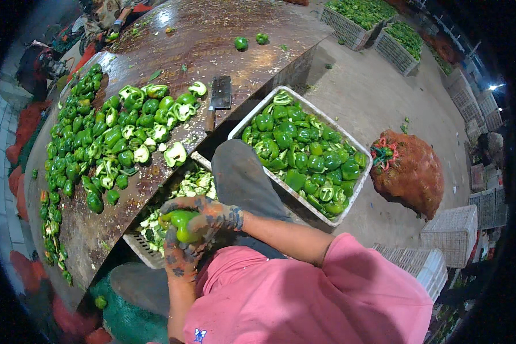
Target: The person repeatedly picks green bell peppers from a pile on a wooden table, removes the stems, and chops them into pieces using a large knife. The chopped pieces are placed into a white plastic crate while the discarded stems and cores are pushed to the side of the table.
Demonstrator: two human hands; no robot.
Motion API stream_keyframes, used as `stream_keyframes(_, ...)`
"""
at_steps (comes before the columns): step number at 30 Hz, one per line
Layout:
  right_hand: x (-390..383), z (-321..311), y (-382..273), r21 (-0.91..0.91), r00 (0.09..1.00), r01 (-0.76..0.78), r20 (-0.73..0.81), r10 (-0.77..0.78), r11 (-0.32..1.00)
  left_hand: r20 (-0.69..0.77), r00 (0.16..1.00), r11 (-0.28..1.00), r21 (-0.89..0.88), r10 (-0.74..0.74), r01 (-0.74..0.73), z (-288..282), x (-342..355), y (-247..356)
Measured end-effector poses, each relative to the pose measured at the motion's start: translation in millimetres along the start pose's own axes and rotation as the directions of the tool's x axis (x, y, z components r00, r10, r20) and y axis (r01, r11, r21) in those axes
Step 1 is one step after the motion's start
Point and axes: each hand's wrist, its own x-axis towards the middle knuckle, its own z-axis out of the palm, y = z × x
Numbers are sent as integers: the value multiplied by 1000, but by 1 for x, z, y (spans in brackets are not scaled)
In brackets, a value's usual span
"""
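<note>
Green pepper [183, 225] sits between the two hands, above a crate [139, 247] of pale green scraps [196, 188]. The right grip [215, 215] curls over its far and right sides, while the left grip [180, 261] supports it from the near side; both are closed around it, touching its skin. On the tabletop [212, 46], a cleaver [221, 93] lies beside a heap of peppers [106, 135], some cut open. A white-rimmed crate [358, 192] of green peppers stands to the right.
</note>
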Motion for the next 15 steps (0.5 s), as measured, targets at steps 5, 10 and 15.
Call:
stream_keyframes(5, 6, 5, -36, -179, 996, -57, 63, 69, 982, 179, 951, 654, 693, 250, -303, -22, 16, 7)
stream_keyframes(10, 8, -15, -55, -279, 997, -78, -16, 76, 957, -8, 999, 966, 254, 48, -44, 3, 38, 19)
stream_keyframes(15, 5, -46, -60, -353, 995, -91, -69, 71, 931, -60, 986, 818, 567, 156, -95, 52, 56, 16)
